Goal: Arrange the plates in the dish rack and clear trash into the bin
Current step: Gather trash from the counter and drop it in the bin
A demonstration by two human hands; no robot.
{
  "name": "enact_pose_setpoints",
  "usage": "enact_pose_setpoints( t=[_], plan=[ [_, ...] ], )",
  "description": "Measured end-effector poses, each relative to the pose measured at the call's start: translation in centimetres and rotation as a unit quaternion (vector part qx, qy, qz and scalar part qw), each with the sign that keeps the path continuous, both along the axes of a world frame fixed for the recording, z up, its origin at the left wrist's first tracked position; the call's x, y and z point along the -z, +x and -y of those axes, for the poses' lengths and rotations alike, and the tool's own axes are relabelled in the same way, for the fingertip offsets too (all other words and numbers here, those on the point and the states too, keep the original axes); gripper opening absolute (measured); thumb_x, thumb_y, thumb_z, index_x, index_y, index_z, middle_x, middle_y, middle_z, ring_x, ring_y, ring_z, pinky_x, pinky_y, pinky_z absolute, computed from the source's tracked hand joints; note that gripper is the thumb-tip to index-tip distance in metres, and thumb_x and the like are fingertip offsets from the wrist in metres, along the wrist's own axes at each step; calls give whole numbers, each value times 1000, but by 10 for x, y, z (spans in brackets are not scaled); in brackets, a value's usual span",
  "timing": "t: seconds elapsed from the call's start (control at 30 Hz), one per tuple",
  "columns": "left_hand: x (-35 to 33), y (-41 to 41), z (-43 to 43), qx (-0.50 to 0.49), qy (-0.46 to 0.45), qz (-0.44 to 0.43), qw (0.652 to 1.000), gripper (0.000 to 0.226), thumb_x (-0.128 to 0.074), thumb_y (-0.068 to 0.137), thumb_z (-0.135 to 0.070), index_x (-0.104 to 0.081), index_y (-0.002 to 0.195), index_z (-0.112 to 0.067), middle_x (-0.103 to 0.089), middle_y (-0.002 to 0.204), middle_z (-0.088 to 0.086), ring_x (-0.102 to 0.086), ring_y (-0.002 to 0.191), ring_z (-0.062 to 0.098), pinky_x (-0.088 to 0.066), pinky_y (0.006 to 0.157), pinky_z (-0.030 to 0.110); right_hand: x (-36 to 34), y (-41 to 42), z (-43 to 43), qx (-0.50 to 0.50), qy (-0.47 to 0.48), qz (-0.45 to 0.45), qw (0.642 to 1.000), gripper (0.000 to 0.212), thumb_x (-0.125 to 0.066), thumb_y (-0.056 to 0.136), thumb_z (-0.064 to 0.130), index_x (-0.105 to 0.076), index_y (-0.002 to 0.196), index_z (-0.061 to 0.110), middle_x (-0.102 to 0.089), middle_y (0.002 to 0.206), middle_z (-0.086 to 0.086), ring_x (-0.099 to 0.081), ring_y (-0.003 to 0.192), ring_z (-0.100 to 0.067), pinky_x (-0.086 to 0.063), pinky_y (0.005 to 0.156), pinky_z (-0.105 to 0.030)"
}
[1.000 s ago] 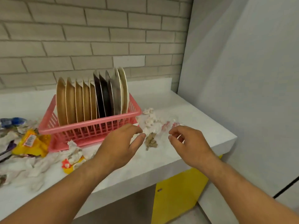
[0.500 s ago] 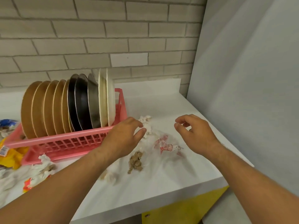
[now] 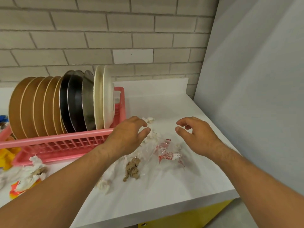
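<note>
**A:** What is the head camera showing?

**B:** It is looking down at a white counter [image 3: 164, 186] running along a pale brick wall [image 3: 105, 30]. A pink dish rack [image 3: 65, 142] is sitting at the left, and plates are standing upright on edge in it: five brown plates [image 3: 32, 106] at the left, then dark metal plates [image 3: 75, 102], then two white plates [image 3: 103, 96] at the right end.

**A:** Where are the hands?

**B:** Both are reaching forward over the counter, just right of the rack. The left hand [image 3: 126, 137] is hovering palm down, its fingers [image 3: 144, 133] loosely curled and slightly apart, with the tips over a crumpled white tissue [image 3: 150, 122]. I cannot tell whether they are touching it. The right hand [image 3: 199, 137] is hanging a little apart from the left, its fingers curled with thumb and forefinger near each other but gripping nothing.

**A:** And the trash?

**B:** It is lying on the counter. A clear plastic wrapper with red print [image 3: 166, 153] is resting below and between the hands. A brown paper scrap [image 3: 132, 168] is lying just beside it, under the left forearm. More crumpled white paper [image 3: 31, 173] and an orange wrapper [image 3: 15, 190] are lying in front of the rack, and a yellow packet [image 3: 7, 155] is showing at the left edge.
</note>
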State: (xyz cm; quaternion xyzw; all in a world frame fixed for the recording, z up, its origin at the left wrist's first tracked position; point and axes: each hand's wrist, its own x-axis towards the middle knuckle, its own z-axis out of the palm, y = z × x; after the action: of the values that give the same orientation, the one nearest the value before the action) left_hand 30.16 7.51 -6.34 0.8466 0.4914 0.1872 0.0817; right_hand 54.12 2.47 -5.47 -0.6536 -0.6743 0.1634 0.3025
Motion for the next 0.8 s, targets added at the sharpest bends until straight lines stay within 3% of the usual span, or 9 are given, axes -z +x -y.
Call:
enact_pose_setpoints(
  t=[0.23,0.53,0.7,0.8],
  plan=[
    [1,12,-13,12,-33,-13,999,38,-40,96,-47,-53,125,-26,-50,130,-7,-50,116,14,-40,94,27,7,5,-16,-17,-40,11,999,23,-54,93,40,-59,114,33,-56,112,15,-52,101,-4,-37,79,-18],
    [15,46,-63,6,-113,-111,987,35,-49,95,-38,-52,127,-24,-48,130,-4,-49,114,19,-42,92,29,36,13,-49,-14,-166,29,986,24,-61,89,39,-60,112,34,-55,105,16,-55,92,-4,-39,68,-15],
    [18,63,-102,-79,-105,-109,985,37,-47,96,-36,-52,127,-16,-52,126,4,-53,109,24,-49,89,37,51,17,-59,-14,-189,19,982,26,-62,88,38,-60,114,34,-54,102,15,-54,89,-4,-40,68,-15],
    [20,73,-125,-141,-138,-116,973,32,-47,95,-30,-55,118,-10,-57,117,9,-58,100,29,-51,77,35,56,22,-58,-8,-193,37,980,25,-62,88,39,-59,112,32,-54,100,14,-54,89,-4,-41,75,-19]
  ],
)
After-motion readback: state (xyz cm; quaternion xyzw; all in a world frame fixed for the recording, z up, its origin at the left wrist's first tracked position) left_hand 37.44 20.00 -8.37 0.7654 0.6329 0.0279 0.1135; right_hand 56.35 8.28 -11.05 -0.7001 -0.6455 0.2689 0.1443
